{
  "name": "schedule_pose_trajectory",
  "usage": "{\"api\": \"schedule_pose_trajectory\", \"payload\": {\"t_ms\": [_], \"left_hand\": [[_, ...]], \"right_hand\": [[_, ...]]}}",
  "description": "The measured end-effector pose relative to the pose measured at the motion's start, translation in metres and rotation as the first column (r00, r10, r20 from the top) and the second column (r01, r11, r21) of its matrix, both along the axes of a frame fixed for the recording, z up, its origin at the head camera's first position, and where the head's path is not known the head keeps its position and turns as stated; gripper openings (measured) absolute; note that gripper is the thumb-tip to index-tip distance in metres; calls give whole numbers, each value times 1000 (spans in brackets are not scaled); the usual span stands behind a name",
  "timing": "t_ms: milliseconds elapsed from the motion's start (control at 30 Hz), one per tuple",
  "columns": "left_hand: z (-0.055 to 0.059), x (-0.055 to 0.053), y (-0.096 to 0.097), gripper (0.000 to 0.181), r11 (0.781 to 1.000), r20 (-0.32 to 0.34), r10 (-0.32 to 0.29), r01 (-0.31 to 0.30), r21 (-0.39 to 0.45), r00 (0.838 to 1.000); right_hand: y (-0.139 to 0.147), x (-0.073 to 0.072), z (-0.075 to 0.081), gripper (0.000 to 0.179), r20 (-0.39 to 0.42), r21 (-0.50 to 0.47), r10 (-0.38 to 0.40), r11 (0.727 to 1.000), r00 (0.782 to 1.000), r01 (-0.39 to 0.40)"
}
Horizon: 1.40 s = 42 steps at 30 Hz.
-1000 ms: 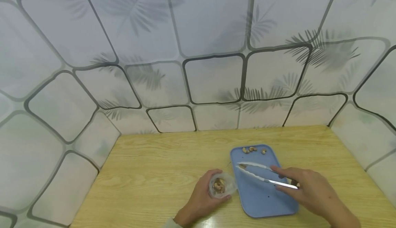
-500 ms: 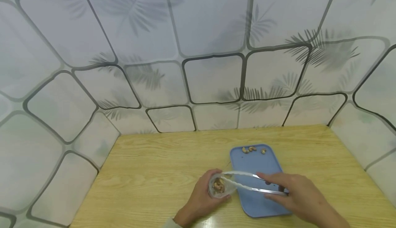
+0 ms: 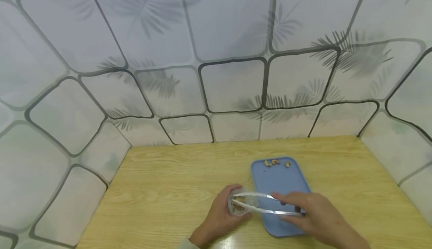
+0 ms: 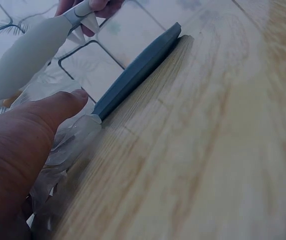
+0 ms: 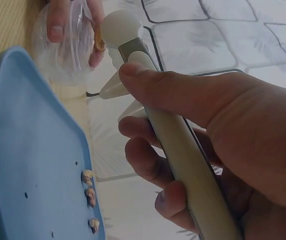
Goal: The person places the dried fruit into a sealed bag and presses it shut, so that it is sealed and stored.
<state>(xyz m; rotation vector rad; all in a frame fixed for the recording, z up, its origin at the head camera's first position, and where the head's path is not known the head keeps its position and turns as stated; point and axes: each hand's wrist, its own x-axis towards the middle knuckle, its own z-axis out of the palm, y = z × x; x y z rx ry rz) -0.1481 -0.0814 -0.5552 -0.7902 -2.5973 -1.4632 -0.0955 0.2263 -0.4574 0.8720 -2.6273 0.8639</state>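
Note:
My left hand grips a clear plastic container, fingers and thumb round its side, at the tray's left edge. Inside it lie several cashews, partly hidden by the tongs. The right hand holds tongs with metal arms and white tips. Both tips are over the container's mouth in the head view. Close beside a tip, a yellowish-brown nut shows in the right wrist view; I cannot tell whether the tongs pinch it. In the left wrist view, the thumb lies along the container's rim.
A blue tray lies on the wooden table under the right hand. Three cashews sit along its far edge, with small dark crumbs on its surface. A patterned wall covering rises behind the table and at both sides.
The right hand has carried the tongs leftward from over the tray, with a nut between the tips, to the container's mouth. The left hand and container have stayed in place.

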Motion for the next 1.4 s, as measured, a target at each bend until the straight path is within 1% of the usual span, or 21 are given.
{"api": "schedule_pose_trajectory", "payload": {"t_ms": [133,267,367,500,700,800,933,1033,1133,1233,1400], "left_hand": [[1,0,0,76,1000,0,-5,5,13,1000],[2,0,-1,80,1000,7,-12,12,9,1000],[3,0,-1,79,1000,13,-13,13,6,1000],[3,0,0,75,1000,19,-12,12,1,1000],[3,1,0,77,1000,38,2,-1,-25,999],[4,2,-1,78,999,50,2,0,-34,999],[4,1,-1,78,999,47,3,-1,-48,999],[5,1,-1,78,999,48,0,2,-49,999],[5,1,-1,77,999,52,-4,6,-41,999],[5,1,-1,76,999,49,-7,9,-37,999],[5,1,-1,76,999,36,-13,14,-38,999]], "right_hand": [[-4,0,-1,57,32,-21,33,999,999,-32],[-7,0,-2,61,25,-29,47,999,999,-46],[-8,0,-1,65,20,-24,23,999,1000,-23],[-4,-1,-1,69,3,-1,-34,999,999,34],[3,-2,1,71,-75,-2,-84,996,994,84],[6,-3,2,73,-109,-11,-129,992,986,128],[11,-5,4,74,-147,-2,-209,977,967,211],[16,-6,5,73,-153,26,-274,959,950,281],[20,-6,5,70,-135,53,-324,941,936,333],[24,-7,5,67,-127,62,-359,927,925,369],[30,-9,3,66,-132,79,-390,912,911,402]]}}
